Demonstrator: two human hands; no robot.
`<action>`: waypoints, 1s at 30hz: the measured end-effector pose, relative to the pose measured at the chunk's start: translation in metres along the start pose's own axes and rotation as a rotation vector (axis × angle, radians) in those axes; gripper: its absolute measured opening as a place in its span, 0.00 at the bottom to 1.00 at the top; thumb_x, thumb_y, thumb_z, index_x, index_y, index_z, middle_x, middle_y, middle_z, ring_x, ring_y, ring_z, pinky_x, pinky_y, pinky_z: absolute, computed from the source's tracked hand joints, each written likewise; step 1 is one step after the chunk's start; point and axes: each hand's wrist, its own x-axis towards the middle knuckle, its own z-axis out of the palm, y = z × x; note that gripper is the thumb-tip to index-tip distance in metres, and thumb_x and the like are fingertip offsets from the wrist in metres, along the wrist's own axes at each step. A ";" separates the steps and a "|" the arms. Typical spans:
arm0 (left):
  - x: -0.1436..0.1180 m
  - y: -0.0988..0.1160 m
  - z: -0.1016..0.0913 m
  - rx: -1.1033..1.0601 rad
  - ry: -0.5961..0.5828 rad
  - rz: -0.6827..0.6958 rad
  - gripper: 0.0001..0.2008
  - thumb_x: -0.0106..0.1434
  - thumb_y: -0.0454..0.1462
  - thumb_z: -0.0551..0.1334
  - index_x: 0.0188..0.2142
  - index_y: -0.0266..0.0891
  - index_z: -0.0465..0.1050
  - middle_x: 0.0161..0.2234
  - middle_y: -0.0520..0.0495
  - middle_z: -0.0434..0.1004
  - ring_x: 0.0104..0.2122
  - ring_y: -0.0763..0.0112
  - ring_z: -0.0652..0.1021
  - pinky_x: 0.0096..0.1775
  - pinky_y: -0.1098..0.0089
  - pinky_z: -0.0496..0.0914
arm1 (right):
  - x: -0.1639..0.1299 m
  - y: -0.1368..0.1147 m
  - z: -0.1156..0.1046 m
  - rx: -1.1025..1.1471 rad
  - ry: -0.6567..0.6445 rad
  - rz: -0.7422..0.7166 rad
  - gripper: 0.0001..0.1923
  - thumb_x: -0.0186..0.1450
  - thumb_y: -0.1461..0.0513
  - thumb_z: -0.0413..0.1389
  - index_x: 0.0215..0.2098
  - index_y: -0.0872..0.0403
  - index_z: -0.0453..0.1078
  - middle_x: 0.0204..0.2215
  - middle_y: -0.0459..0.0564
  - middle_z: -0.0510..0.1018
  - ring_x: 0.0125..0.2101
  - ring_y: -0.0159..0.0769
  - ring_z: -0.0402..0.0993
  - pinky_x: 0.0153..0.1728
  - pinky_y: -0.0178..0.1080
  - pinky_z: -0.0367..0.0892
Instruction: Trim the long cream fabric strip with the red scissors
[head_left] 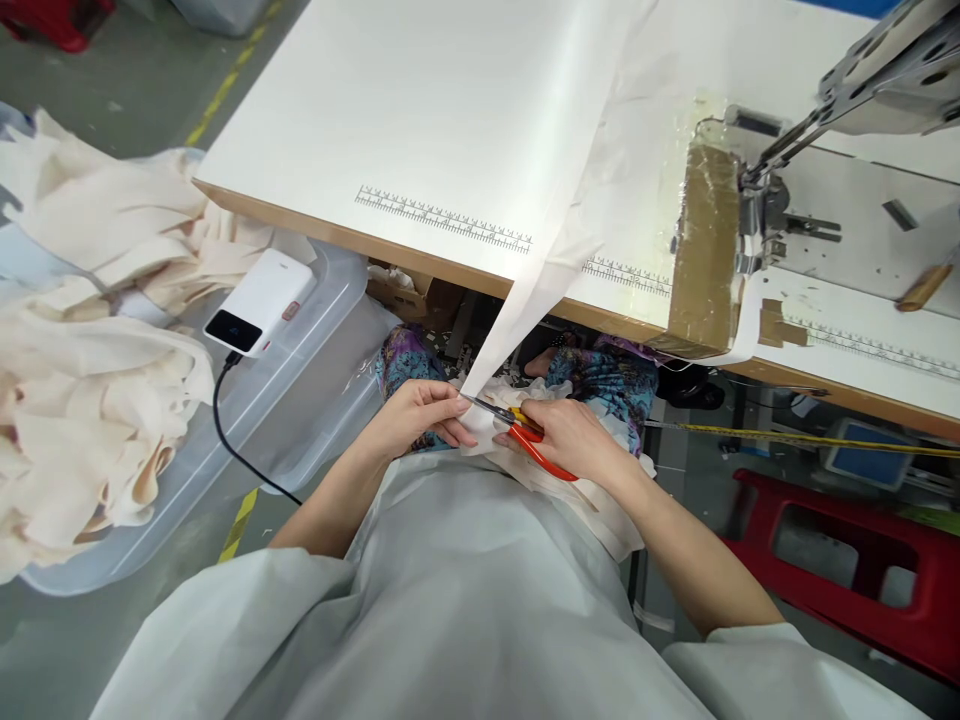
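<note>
Over my lap, my left hand (431, 414) pinches the lower end of a long white fabric strip (519, 300), which runs down from the table top. My right hand (566, 432) is closed around a pair of scissors (538, 455) with red-orange handles and a yellow part. The blades point left and meet the strip right beside my left fingertips. Whether the blades are fully closed is too small to tell. Crumpled cream fabric pieces (600, 505) lie across my lap under both hands.
A white sewing table (420, 110) with printed rulers stands ahead, a sewing machine (787, 190) at its right. Left is a clear plastic bin (315, 340) heaped with cream fabric (97, 400), a white power bank (259, 300) resting on it. At right stands a red stool (847, 560).
</note>
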 end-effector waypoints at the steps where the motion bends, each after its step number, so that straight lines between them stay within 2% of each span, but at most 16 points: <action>1: 0.000 -0.001 0.000 -0.005 -0.001 -0.005 0.20 0.53 0.51 0.70 0.27 0.35 0.71 0.23 0.42 0.81 0.26 0.64 0.82 0.30 0.71 0.74 | 0.000 0.001 0.002 0.019 -0.002 -0.003 0.28 0.66 0.39 0.45 0.23 0.52 0.59 0.20 0.49 0.68 0.22 0.35 0.64 0.24 0.37 0.45; 9: 0.007 -0.005 -0.004 -0.043 0.009 -0.004 0.22 0.52 0.51 0.71 0.32 0.34 0.74 0.25 0.42 0.82 0.26 0.66 0.82 0.31 0.72 0.75 | -0.010 0.019 0.010 0.250 0.092 0.002 0.27 0.65 0.39 0.45 0.23 0.51 0.52 0.19 0.43 0.61 0.21 0.31 0.55 0.24 0.36 0.48; 16: 0.016 -0.011 -0.009 0.012 -0.013 0.012 0.23 0.57 0.48 0.67 0.45 0.32 0.74 0.26 0.43 0.81 0.28 0.65 0.82 0.34 0.70 0.75 | -0.025 0.030 0.022 0.393 0.112 0.063 0.27 0.65 0.41 0.49 0.23 0.50 0.47 0.18 0.41 0.57 0.20 0.31 0.53 0.23 0.36 0.49; 19: 0.022 -0.015 -0.016 0.155 0.000 0.042 0.25 0.61 0.47 0.63 0.52 0.33 0.71 0.29 0.43 0.81 0.27 0.66 0.80 0.31 0.70 0.73 | -0.026 0.031 0.025 0.400 0.122 0.065 0.26 0.65 0.41 0.49 0.24 0.50 0.48 0.18 0.41 0.57 0.20 0.31 0.53 0.23 0.36 0.49; 20: 0.025 -0.015 -0.019 0.251 0.063 0.093 0.24 0.61 0.46 0.63 0.53 0.34 0.70 0.33 0.42 0.81 0.27 0.68 0.79 0.31 0.70 0.72 | -0.026 0.031 0.025 0.401 0.129 0.065 0.26 0.64 0.41 0.49 0.24 0.50 0.48 0.18 0.41 0.57 0.21 0.31 0.53 0.23 0.35 0.50; 22: 0.033 -0.013 -0.022 0.480 0.276 0.267 0.22 0.62 0.44 0.62 0.53 0.35 0.71 0.42 0.41 0.79 0.30 0.70 0.77 0.34 0.70 0.71 | -0.026 0.031 0.025 0.405 0.147 0.067 0.27 0.64 0.40 0.49 0.23 0.50 0.48 0.18 0.40 0.56 0.21 0.30 0.52 0.23 0.35 0.49; 24: 0.045 -0.007 -0.020 0.665 0.475 0.484 0.19 0.63 0.43 0.61 0.51 0.36 0.72 0.47 0.40 0.75 0.36 0.67 0.76 0.40 0.68 0.70 | -0.026 0.031 0.024 0.418 0.171 0.075 0.27 0.64 0.40 0.49 0.24 0.50 0.48 0.19 0.40 0.56 0.21 0.30 0.51 0.23 0.35 0.49; 25: 0.051 -0.002 -0.017 0.724 0.528 0.584 0.19 0.63 0.43 0.60 0.51 0.36 0.72 0.48 0.39 0.74 0.40 0.65 0.75 0.43 0.67 0.70 | -0.026 0.030 0.024 0.427 0.185 0.079 0.27 0.64 0.40 0.49 0.24 0.50 0.48 0.19 0.40 0.55 0.21 0.30 0.51 0.23 0.35 0.49; 28: 0.068 0.013 0.001 0.783 0.523 0.811 0.16 0.63 0.44 0.61 0.45 0.35 0.74 0.46 0.39 0.74 0.46 0.61 0.73 0.48 0.65 0.67 | -0.028 0.027 0.022 0.461 0.207 0.092 0.26 0.64 0.40 0.49 0.24 0.51 0.51 0.21 0.42 0.59 0.23 0.31 0.54 0.24 0.35 0.51; 30: 0.073 0.017 0.010 0.738 0.472 0.845 0.13 0.65 0.45 0.58 0.37 0.37 0.74 0.40 0.42 0.75 0.43 0.63 0.73 0.47 0.67 0.66 | -0.030 0.025 0.021 0.489 0.209 0.106 0.26 0.64 0.40 0.50 0.25 0.51 0.52 0.22 0.43 0.62 0.23 0.31 0.56 0.25 0.35 0.54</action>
